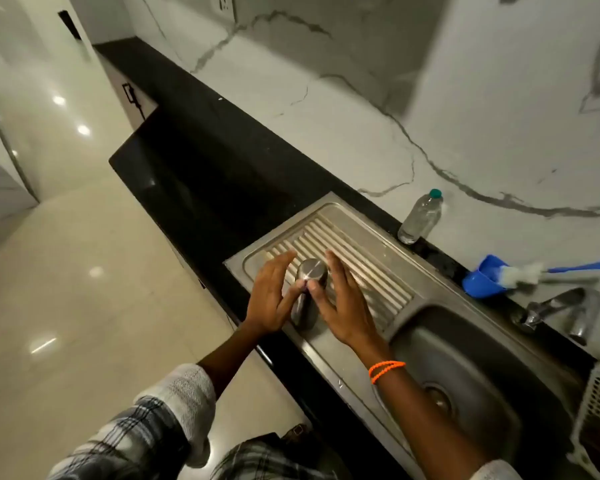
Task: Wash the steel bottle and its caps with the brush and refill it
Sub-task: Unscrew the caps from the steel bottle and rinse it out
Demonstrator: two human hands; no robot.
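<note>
Standing near the drainboard front edge, steel bottle between open-fingered hands.

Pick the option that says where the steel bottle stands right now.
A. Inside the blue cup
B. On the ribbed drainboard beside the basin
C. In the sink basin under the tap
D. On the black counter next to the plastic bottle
B: the steel bottle stands upright on the drainboard, between the left hand and the right hand, left of the sink basin.

Plaid sleeve with white cuff — orange bead bracelet on wrist
</note>
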